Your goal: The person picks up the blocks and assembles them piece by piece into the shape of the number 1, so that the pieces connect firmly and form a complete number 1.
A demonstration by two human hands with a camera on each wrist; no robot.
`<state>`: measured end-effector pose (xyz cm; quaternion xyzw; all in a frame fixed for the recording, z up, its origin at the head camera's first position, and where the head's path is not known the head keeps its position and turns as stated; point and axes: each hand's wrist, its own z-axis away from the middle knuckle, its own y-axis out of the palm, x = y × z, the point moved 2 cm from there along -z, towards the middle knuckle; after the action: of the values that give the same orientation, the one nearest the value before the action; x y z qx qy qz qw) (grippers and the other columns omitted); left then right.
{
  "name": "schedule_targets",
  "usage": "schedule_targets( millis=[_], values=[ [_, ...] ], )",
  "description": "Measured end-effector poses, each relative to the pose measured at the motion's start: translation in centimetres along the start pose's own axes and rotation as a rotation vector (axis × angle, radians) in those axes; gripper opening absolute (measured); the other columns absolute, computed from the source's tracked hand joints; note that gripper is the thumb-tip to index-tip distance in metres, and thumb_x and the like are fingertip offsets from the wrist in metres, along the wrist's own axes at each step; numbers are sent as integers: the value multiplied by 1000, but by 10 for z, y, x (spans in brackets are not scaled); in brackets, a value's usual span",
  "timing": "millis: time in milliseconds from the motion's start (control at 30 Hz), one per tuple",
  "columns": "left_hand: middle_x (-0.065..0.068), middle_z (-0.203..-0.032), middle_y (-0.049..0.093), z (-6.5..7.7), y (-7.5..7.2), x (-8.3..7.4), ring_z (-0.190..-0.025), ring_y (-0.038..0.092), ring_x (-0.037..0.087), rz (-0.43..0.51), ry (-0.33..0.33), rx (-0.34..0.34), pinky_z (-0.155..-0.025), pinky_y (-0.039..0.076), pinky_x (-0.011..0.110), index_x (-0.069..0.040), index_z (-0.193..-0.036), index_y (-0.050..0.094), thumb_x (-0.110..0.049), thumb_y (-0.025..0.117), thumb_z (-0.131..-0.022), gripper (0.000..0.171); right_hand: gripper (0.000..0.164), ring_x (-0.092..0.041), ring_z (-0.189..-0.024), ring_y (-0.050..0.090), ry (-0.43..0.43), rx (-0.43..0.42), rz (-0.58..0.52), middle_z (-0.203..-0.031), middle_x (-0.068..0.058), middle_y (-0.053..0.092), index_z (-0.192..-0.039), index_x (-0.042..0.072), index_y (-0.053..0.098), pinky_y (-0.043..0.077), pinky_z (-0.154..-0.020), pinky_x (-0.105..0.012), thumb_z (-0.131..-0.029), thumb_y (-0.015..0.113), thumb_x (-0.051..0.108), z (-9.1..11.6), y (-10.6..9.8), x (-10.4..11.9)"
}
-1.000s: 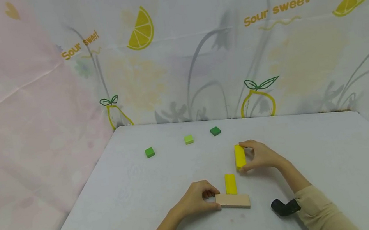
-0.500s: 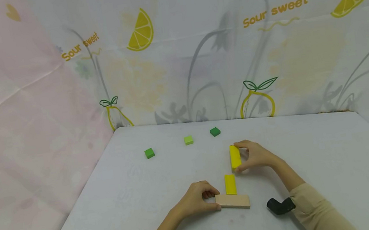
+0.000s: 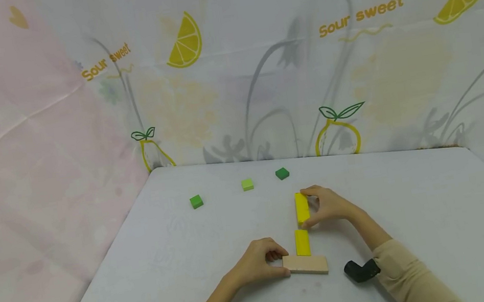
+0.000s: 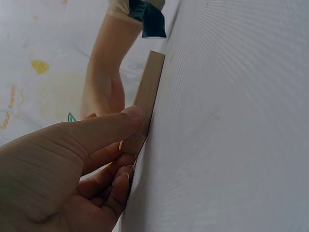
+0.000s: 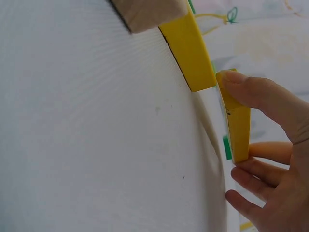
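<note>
My left hand (image 3: 259, 262) pinches the left end of a plain wooden block (image 3: 306, 264) lying flat on the table; in the left wrist view the thumb presses one side of this wooden block (image 4: 148, 92). A flat yellow block (image 3: 302, 243) lies with its near end right at the wooden block's far edge, forming a T shape. Just beyond it, my right hand (image 3: 330, 205) pinches another yellow block (image 3: 301, 207) between thumb and fingertips, at its two ends. The right wrist view shows this held yellow block (image 5: 240, 133) close to the end of the lying yellow block (image 5: 192, 55).
Toward the back of the white table (image 3: 156, 266) lie a green block (image 3: 196, 202), a light green block (image 3: 247, 185) and a dark green block (image 3: 282, 173). A lemon-printed cloth (image 3: 233, 85) hangs behind the table. Black wrist mounts (image 3: 362, 270) stick out near the sleeves.
My right hand has moved left with the yellow block, bringing it nearly in line with the lying yellow one. The left hand and the wooden block have stayed in place.
</note>
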<state>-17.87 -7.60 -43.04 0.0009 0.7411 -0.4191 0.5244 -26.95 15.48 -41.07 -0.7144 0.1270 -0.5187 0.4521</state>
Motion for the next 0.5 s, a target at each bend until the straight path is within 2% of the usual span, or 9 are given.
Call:
schedule_targets(
  millis=[500],
  values=[
    [1,-87,64,0,0,-1,-75,52,1,-4,16,0,-70,47,17,-1,-97,71,-16,81,-73,30,90,-41,-119,46,-29,12,-1,-130,-26,50,-131,-9,47,41,-96,-53,-62,85,35,-5,5,2]
  ],
)
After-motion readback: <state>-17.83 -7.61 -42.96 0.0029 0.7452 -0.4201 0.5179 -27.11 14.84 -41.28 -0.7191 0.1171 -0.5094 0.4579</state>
